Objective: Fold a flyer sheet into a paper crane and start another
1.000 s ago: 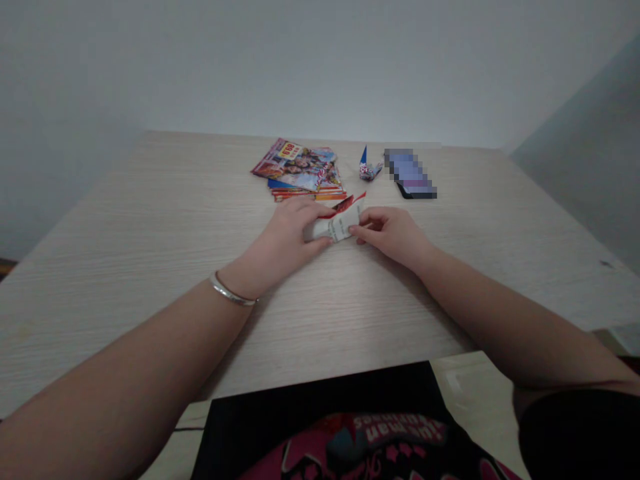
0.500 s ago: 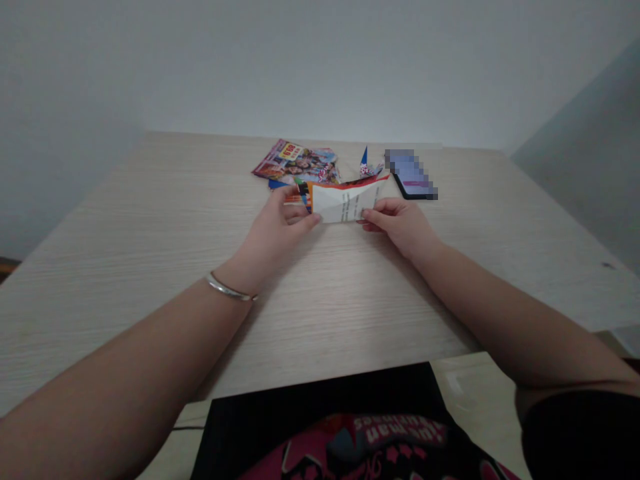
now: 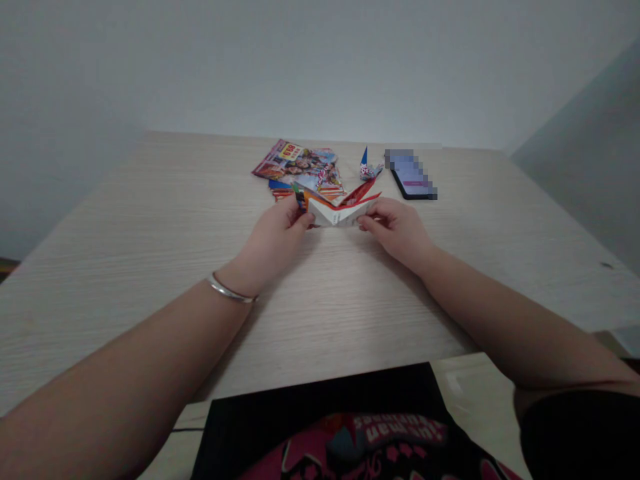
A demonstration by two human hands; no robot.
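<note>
Both my hands hold one folded piece of printed paper [image 3: 336, 208], white on its near side with red and orange edges, just above the wooden table [image 3: 150, 220]. My left hand [image 3: 276, 235] pinches its left end and wears a silver bracelet at the wrist. The paper's right end is pinched by my right hand [image 3: 395, 228]. The paper is partly spread open between the two hands, with a flap raised at the back.
A stack of colourful printed sheets [image 3: 298, 168] lies behind the hands. To its right stands a small folded paper figure [image 3: 366, 169], then a dark phone [image 3: 411, 180]. The table's near edge runs just above my lap.
The paper was a tight folded strip between my hands. My hands moved apart and away from me, unfolding it wider, then it dipped lower and flatter toward the table.
</note>
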